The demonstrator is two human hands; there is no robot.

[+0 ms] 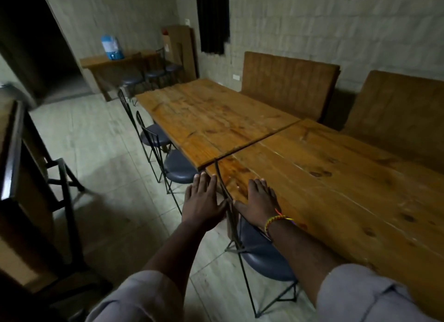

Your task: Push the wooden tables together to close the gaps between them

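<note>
Two long wooden tables stand end to end. The far table (pixel 206 115) and the near table (pixel 336 177) meet along a thin dark seam with almost no gap. My left hand (pixel 201 201) hovers flat, fingers spread, off the near table's corner, just left of a black wire chair back (pixel 223 185). Over the near table's front corner my right hand (pixel 258 199), with a coloured thread bracelet, lies flat with fingers apart; whether it touches the wood I cannot tell. Neither hand holds anything.
Wire-frame chairs with dark round seats (pixel 180 169) line the tables' left side; one (pixel 264 257) stands under my arms. Padded brown benches (pixel 288 84) back the far side by the wall. A side table with a blue water dispenser (pixel 111 47) stands at the back; dark furniture (pixel 28 177) at left.
</note>
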